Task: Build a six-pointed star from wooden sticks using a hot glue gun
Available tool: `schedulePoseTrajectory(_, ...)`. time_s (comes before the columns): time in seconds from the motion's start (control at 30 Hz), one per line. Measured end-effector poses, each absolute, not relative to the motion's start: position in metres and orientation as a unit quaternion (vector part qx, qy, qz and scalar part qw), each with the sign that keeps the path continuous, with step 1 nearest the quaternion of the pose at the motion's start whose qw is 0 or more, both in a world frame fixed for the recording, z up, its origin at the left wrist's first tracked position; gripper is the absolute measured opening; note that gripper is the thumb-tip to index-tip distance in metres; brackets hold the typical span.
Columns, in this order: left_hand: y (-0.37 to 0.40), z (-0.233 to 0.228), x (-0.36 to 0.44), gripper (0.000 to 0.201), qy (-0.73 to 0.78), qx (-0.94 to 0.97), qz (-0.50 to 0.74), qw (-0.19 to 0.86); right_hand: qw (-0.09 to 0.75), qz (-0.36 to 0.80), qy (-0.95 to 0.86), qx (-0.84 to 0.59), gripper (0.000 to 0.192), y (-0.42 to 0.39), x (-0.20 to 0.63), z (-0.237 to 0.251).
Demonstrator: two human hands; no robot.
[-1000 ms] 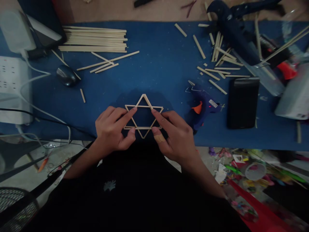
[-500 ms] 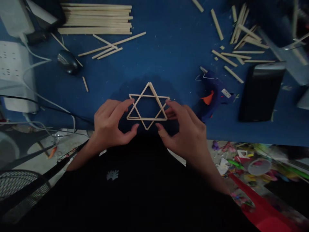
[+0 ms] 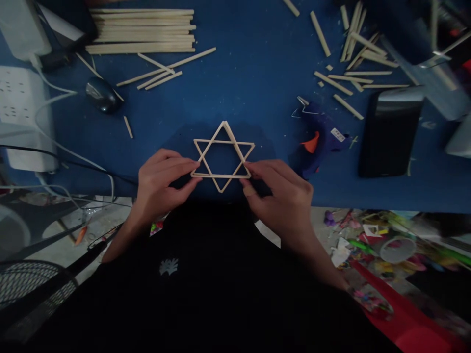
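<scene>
Since half a second ago your two hands have closed in from the outer points of the star to the two lower side corners, and your view has slid a little toward you along the bench.

Nearest you, your left hand (image 3: 162, 184) pinches the left end of the star's lower crossbar between thumb and forefinger, fingers nearly shut on the thin stick. Your right hand (image 3: 285, 196) mirrors it on the right end, thumb below and forefinger on top, also closed lightly on the wood. Between them the stick star (image 3: 222, 156) lies flat on the blue bench (image 3: 253, 78), close to its near edge, two triangles overlaid with one tip pointing toward you and one away.

To hold it well, keep the pinch gentle and even on both sides; judging by how slender the sticks look, a squeeze or a twist could pop a joint. Keep the frame level and pressed flat so the crossings stay seated.

Just right of the star lies the blue glue gun (image 3: 318, 144), and beyond it a dark phone (image 3: 389, 133). Farther off, cut stick pieces (image 3: 353, 63) are scattered at the right, a computer mouse (image 3: 101, 95) sits at the left, and a bundle of long sticks (image 3: 143, 30) lies at the far left.
</scene>
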State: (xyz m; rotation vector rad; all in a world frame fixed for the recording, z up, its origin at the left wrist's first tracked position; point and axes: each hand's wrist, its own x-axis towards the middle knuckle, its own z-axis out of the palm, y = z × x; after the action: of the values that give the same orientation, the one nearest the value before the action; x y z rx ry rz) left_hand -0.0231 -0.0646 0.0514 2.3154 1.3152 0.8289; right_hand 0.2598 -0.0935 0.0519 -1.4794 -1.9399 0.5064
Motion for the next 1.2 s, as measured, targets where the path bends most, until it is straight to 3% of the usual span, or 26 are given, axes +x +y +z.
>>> schedulePoseTrajectory(0.4, -0.064, 0.050, -0.020, 0.015, 0.465, 0.816, 0.297, 0.170, 0.317, 0.215, -0.730, -0.566, 0.025, -0.094, 0.261, 0.052)
schedulePoseTrajectory(0.47, -0.063, 0.049, -0.020, 0.028, 0.462, 0.816, 0.301, 0.173, 0.317, 0.226, -0.729, -0.563, 0.024, -0.092, 0.261, 0.054)
schedulePoseTrajectory(0.57, -0.061, 0.047, -0.019, 0.056, 0.450, 0.826, 0.295, 0.169, 0.306, 0.216, -0.738, -0.561, 0.039, -0.088, 0.259, 0.057)
schedulePoseTrajectory(0.63, -0.059, 0.045, -0.019, 0.064, 0.444, 0.838, 0.280, 0.152, 0.284, 0.192, -0.758, -0.555, 0.045, -0.085, 0.256, 0.057)
schedulePoseTrajectory(0.9, -0.053, 0.043, -0.014, 0.053, 0.434, 0.857, 0.263, 0.086, 0.239, 0.169, -0.783, -0.549, 0.047, -0.079, 0.252, 0.054)
schedulePoseTrajectory(1.2, -0.057, 0.045, -0.010, 0.049, 0.453, 0.859, 0.224, 0.078, 0.199, 0.278, -0.767, -0.543, 0.050, -0.070, 0.259, 0.063)
